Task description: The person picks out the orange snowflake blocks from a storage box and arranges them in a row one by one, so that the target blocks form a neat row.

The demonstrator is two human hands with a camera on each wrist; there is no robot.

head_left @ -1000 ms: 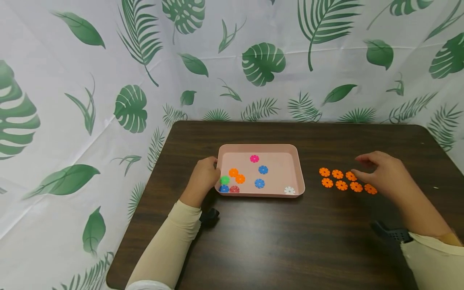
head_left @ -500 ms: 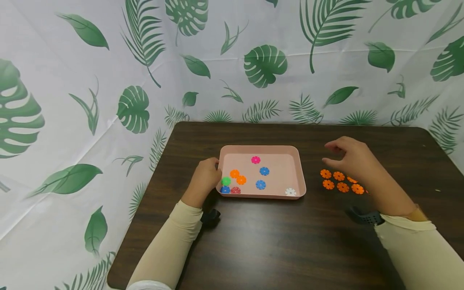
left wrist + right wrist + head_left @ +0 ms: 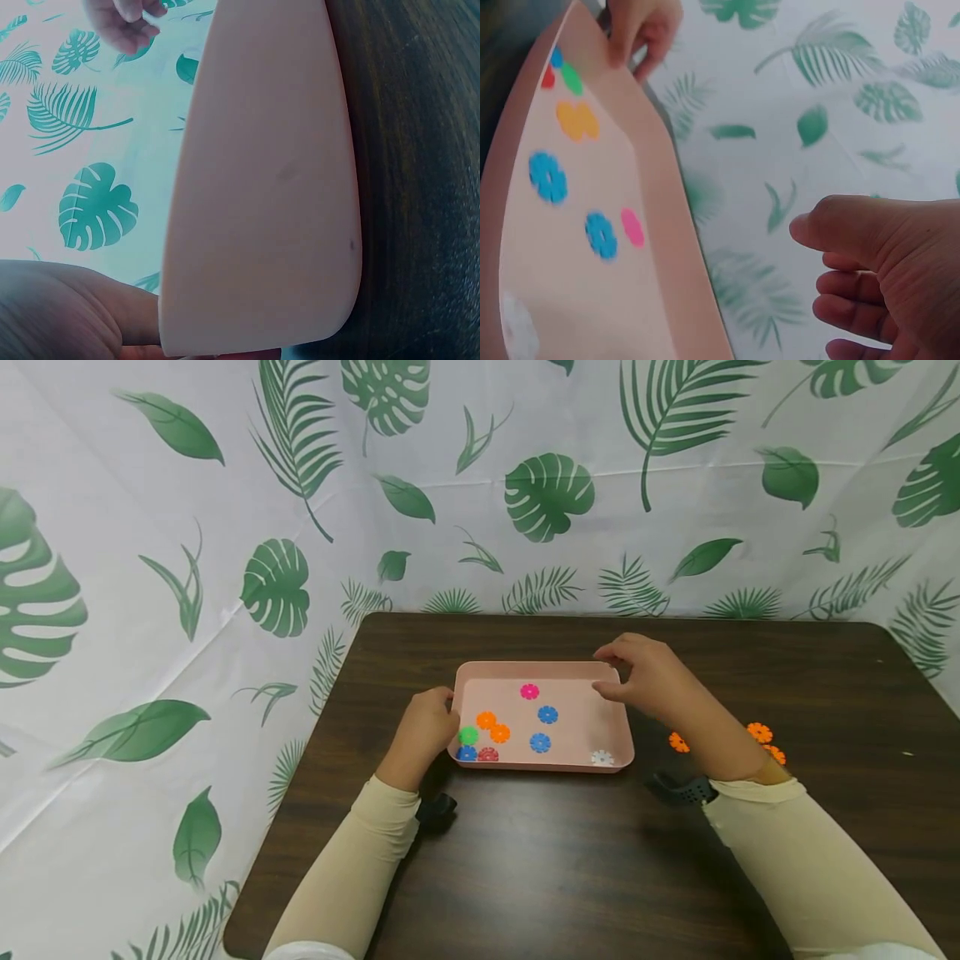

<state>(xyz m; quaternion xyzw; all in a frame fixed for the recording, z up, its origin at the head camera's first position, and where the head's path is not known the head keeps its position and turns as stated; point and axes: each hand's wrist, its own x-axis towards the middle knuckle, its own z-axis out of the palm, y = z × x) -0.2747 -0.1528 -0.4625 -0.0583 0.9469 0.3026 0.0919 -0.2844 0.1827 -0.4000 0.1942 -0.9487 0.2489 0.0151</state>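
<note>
A shallow pink tray [image 3: 573,710] lies on the dark table, its left rim gripped by my left hand [image 3: 422,732]. In the left wrist view, the thumb of that left hand [image 3: 67,315] lies against the tray wall [image 3: 262,187]. My right hand [image 3: 643,675] hovers at the tray's right edge, thumb and fingers apart; the right wrist view shows nothing between them. Scattered inside are flower-shaped notched discs: pink [image 3: 529,692], blue [image 3: 547,715], orange [image 3: 499,733], green [image 3: 468,736], red [image 3: 488,755] and white [image 3: 602,758].
Orange notched discs [image 3: 759,732] lie on the table right of the tray, partly covered by the right forearm. A leaf-printed cloth [image 3: 450,485] hangs behind and to the left of the table [image 3: 525,860]. Each wrist wears a dark strap.
My right hand has swept left from above the orange discs to the tray's right edge. The left hand keeps its hold, and the discs in the tray look unmoved.
</note>
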